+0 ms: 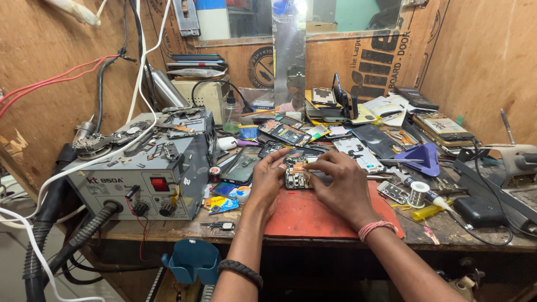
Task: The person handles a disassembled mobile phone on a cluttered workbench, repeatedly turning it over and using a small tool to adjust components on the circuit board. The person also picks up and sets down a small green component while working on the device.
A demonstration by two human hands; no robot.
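Opened phone [296, 173] on red mat [313, 218]

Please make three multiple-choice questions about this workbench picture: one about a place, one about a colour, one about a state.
1. Where does the grey rework station with the red switch stand?
A. left of the hands
B. right of the hands
C. on the mat

2. What colour is the flat rubber work mat?
A. blue
B. red
C. green

3. How is the opened phone with bare circuit board held?
A. left hand only
B. untouched
C. both hands, right hand too

Answers: 1 A, it stands at the bench's left; 2 B, red shows under the hands; 3 C, fingers of both hands touch it.
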